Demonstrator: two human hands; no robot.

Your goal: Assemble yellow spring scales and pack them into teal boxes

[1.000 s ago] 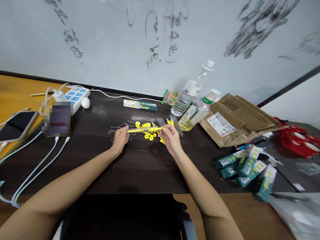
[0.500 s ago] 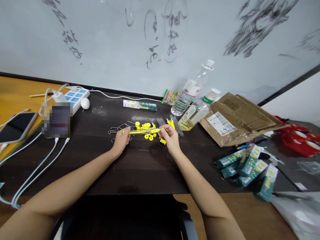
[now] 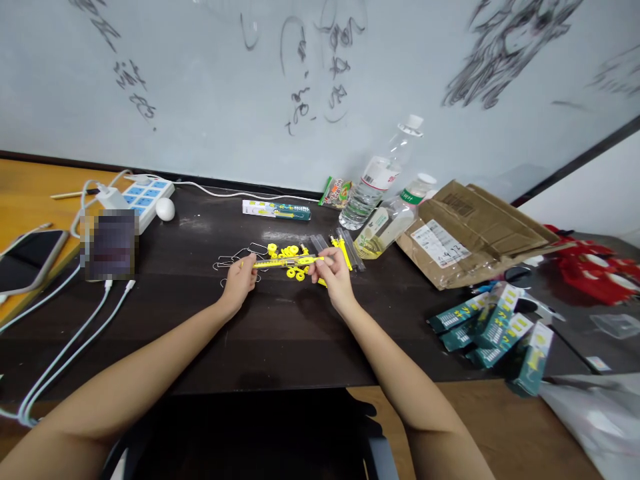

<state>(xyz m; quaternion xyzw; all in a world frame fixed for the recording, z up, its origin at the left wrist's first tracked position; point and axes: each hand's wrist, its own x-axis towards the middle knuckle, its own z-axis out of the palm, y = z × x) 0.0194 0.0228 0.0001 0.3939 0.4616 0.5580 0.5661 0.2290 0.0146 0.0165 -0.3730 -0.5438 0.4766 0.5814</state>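
Between my hands a slim yellow spring scale [image 3: 280,263] is held level above the dark table. My left hand [image 3: 239,281] is closed around its left end. The fingers of my right hand [image 3: 334,273] pinch the right end. Just beyond it lie several yellow rings [image 3: 291,251], some partly covered by the scale. Wire hooks [image 3: 231,259] are spread near my left fingers. Past my right hand are yellow rod-like parts [image 3: 343,248] and clear tubes [image 3: 354,251]. A small yellow piece sits half hidden under my right fingers.
A printed box [image 3: 276,210] lies behind the parts. Two bottles [image 3: 373,183] [image 3: 395,220] and a snack packet [image 3: 337,192] stand near the whiteboard. To the right are a cardboard parcel [image 3: 460,233] and several green boxes [image 3: 495,327]. A power strip [image 3: 150,200], cables and a phone [image 3: 30,260] occupy the left.
My right hand has shifted slightly left along the spring scale, its fingers now curled further over the end. The left hand keeps its hold. The whole view has moved a little.
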